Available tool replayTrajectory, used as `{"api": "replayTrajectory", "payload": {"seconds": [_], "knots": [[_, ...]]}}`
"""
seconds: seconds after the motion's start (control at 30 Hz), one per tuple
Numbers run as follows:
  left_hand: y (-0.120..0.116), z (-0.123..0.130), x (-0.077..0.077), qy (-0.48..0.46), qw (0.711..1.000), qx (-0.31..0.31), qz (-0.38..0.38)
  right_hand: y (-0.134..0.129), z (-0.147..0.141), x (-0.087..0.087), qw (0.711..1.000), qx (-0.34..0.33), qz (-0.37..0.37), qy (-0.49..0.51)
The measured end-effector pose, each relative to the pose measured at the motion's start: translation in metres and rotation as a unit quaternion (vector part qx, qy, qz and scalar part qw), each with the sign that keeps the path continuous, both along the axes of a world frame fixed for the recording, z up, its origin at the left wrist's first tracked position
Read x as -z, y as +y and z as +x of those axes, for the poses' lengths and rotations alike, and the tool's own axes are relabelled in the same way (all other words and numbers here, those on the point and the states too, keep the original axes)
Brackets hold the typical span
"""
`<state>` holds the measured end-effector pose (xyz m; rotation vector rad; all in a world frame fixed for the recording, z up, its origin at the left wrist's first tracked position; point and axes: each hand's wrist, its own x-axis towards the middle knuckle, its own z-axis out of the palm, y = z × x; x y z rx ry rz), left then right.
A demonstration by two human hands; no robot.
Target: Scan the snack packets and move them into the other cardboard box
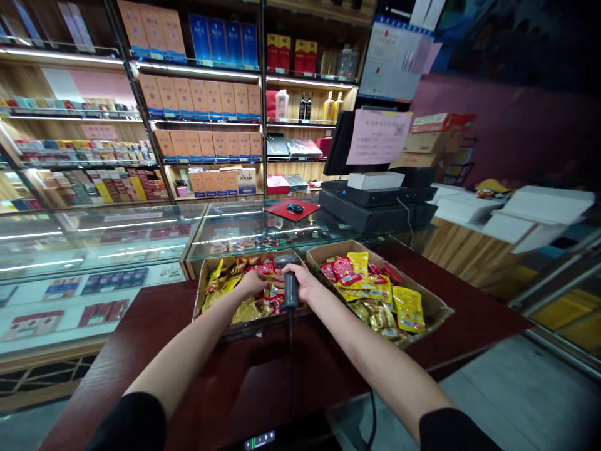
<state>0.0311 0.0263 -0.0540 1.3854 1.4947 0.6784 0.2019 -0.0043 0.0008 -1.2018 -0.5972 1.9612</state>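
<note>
My right hand (pixel 303 283) is wrapped round the handle of a dark grey barcode scanner (pixel 291 289), its head up and its cable hanging down. Left of it, my left hand (pixel 253 284) reaches over an open cardboard box (pixel 200 289) of gold, yellow and red snack packets (pixel 243 311). The fingers of my left hand look bent together; what they hold, if anything, is too small to make out. To the right of the scanner stands a second cardboard box (pixel 434 319) with yellow packets (pixel 408 308) and red packets (pixel 346 270).
Both boxes stand on a dark red-brown table (pixel 188 357). Behind it are glass display counters (pixel 141 235), a mouse (pixel 295 208) on a red mat, and a monitor (pixel 339 144) above a black cash drawer (pixel 361 210). Shelves of boxed goods (pixel 206 98) line the back.
</note>
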Motion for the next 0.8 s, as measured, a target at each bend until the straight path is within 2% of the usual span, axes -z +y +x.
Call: {"api": "replayTrajectory", "payload": {"seconds": [0.07, 0.17, 0.33, 0.4, 0.5, 0.6, 0.67, 0.8], "knots": [[0.003, 0.004, 0.001, 0.029, 0.999, 0.008, 0.033, -0.001, 0.001, 0.001, 1.0, 0.012, -0.004, 0.01], [0.003, 0.004, -0.005, 0.007, 0.999, -0.023, 0.041, -0.003, 0.003, 0.001, 0.998, 0.036, -0.013, 0.047], [-0.002, -0.031, -0.034, -0.072, 0.995, -0.072, 0.004, -0.004, 0.004, 0.001, 0.994, 0.059, -0.018, 0.088], [-0.004, -0.046, -0.044, -0.14, 0.984, -0.109, -0.006, -0.003, 0.002, 0.001, 0.994, 0.055, -0.02, 0.091], [-0.011, -0.055, -0.05, -0.233, 0.96, -0.152, -0.019, -0.001, -0.005, -0.002, 0.994, 0.025, -0.007, 0.11], [-0.022, -0.048, -0.049, -0.266, 0.949, -0.168, -0.029, 0.0, -0.012, -0.008, 0.99, 0.006, 0.028, 0.137], [-0.029, -0.041, -0.048, -0.272, 0.95, -0.145, -0.041, 0.001, -0.016, -0.012, 0.989, 0.003, 0.043, 0.14], [-0.037, -0.035, -0.051, -0.276, 0.955, -0.046, -0.094, 0.004, -0.02, -0.02, 0.993, -0.001, 0.04, 0.113]]}}
